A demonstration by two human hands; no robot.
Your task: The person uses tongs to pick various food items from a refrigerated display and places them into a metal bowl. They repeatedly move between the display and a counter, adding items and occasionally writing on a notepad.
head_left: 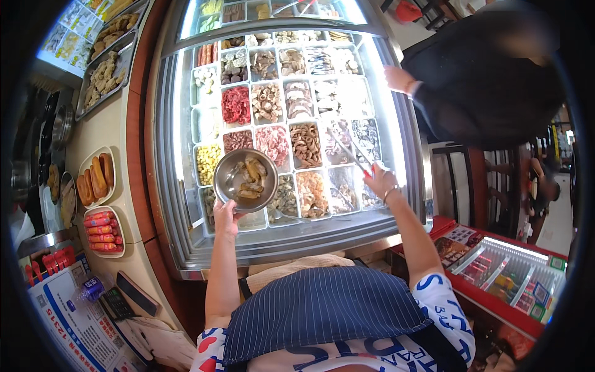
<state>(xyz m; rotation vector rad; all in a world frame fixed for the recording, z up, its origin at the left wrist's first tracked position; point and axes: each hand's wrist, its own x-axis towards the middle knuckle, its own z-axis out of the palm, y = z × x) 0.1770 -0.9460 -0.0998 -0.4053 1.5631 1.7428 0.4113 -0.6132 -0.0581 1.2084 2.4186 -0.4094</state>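
My left arm (220, 279) reaches almost straight ahead, its forearm bare, leaning only slightly inward. At its end, my left hand (225, 217) is raised in a grip, thumb (230, 205) uppermost; most of its other fingers are hidden from me. My right arm (414, 239) stretches farther forward and slants inward, bare too. My right hand (380, 182) is curled closed beyond the wrist (392, 194), well apart from my left one.
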